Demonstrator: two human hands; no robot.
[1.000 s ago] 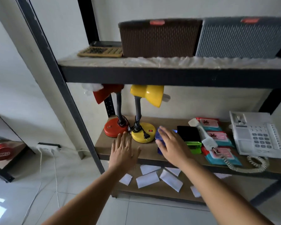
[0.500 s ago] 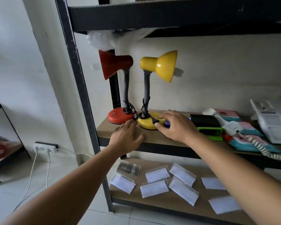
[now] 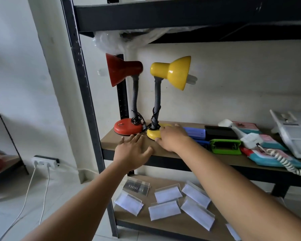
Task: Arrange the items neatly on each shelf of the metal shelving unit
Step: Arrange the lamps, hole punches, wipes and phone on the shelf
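A yellow desk lamp [image 3: 170, 73] and a red desk lamp [image 3: 122, 70] stand side by side at the left end of the middle shelf [image 3: 163, 153]. My right hand [image 3: 172, 136] grips the yellow lamp's round base, fingers curled over its right side. My left hand [image 3: 133, 150] lies flat and open on the shelf board in front of the red lamp's base [image 3: 128, 126], fingertips just short of it. To the right lie a blue case [image 3: 195, 132], a black case [image 3: 219, 132] and a green hole punch [image 3: 224, 146].
A white telephone [image 3: 292, 129] with coiled cord and pink-teal packets [image 3: 269, 156] fill the shelf's right end. Several clear sign holders [image 3: 167, 195] lie scattered on the bottom shelf. The black upright post [image 3: 83, 94] stands left; a power strip [image 3: 45, 161] is on the floor.
The view dropped and came closer to the middle shelf. My right hand moved left from the blue case onto the yellow lamp's base; my left hand settled on the shelf board.
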